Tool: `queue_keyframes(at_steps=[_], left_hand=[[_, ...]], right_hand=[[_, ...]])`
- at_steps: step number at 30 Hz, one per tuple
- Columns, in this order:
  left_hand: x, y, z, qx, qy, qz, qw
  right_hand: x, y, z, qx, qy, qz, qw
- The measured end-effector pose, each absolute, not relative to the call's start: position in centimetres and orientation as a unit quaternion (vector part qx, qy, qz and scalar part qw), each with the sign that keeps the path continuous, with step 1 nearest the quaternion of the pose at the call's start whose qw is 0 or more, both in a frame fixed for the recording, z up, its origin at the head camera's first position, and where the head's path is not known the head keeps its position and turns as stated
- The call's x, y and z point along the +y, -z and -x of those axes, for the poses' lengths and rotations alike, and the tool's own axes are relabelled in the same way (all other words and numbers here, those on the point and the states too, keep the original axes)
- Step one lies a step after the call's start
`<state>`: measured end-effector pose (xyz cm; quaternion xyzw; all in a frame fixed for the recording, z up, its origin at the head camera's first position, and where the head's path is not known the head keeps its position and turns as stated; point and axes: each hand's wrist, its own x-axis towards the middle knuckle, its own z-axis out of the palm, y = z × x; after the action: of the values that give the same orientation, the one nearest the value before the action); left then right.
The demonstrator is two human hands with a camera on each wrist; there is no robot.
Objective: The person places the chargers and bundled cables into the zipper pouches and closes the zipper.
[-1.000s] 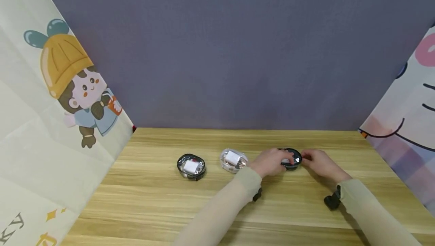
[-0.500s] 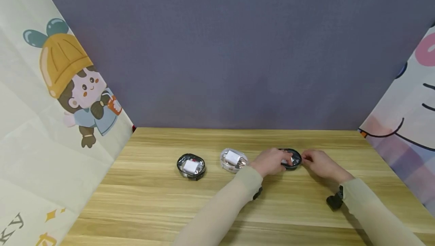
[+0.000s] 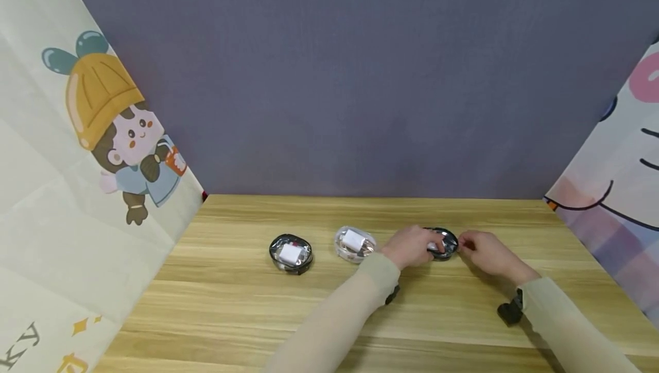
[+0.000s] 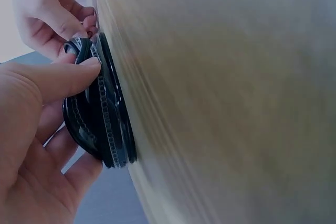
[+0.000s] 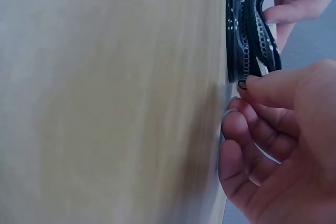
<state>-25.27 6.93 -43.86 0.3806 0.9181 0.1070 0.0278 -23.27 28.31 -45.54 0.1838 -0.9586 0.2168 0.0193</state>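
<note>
Lying right of centre on the wooden table [image 3: 247,316], a black round zip pouch [image 3: 444,244] sits between the two hands. Left hand [image 3: 412,247]: fingers curled over the pouch's left side, thumb pressed along its zip edge in the left wrist view. Right hand [image 3: 486,253]: fingertips pinched at the pouch's right edge, seemingly on the zip pull, remaining fingers curled. Left of the hands, in the middle of the frame: one clear pouch [image 3: 354,243] and, further left, another black pouch [image 3: 290,253], each showing a white charger inside.
</note>
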Motion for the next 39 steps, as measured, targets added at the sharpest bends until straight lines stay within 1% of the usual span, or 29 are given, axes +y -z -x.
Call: queue_keyframes(at_steps=[5,15,19,22,27,30,33,39], left_hand=[[7.0,44.1,25.2,0.918,-0.109,-0.381,0.029],[7.3,43.7,24.9,0.923,-0.125,-0.362,0.045],[7.6,43.8,24.8,0.920,-0.126,-0.370,0.023],[7.8,44.0,24.8,0.920,-0.125,-0.370,0.009],[7.8,43.9,24.6,0.923,-0.150,-0.353,0.019],[7.8,43.8,24.6,0.923,-0.161,-0.347,0.022],[7.7,43.8,24.6,0.923,-0.171,-0.344,0.021],[7.5,43.5,24.6,0.918,-0.190,-0.347,0.019]], right_hand=[[28.3,45.8,23.4,-0.959,-0.223,-0.176,0.017],[28.3,45.6,23.4,-0.951,-0.241,-0.194,0.000],[28.4,45.5,23.5,-0.950,-0.247,-0.191,-0.008],[28.6,45.4,23.6,-0.949,-0.254,-0.186,-0.024],[28.9,45.1,23.6,-0.938,-0.303,-0.141,-0.088],[28.8,44.8,23.6,-0.929,-0.328,-0.120,-0.117],[28.4,44.6,23.6,-0.926,-0.338,-0.110,-0.128],[27.7,44.3,23.5,-0.935,-0.323,-0.091,-0.113]])
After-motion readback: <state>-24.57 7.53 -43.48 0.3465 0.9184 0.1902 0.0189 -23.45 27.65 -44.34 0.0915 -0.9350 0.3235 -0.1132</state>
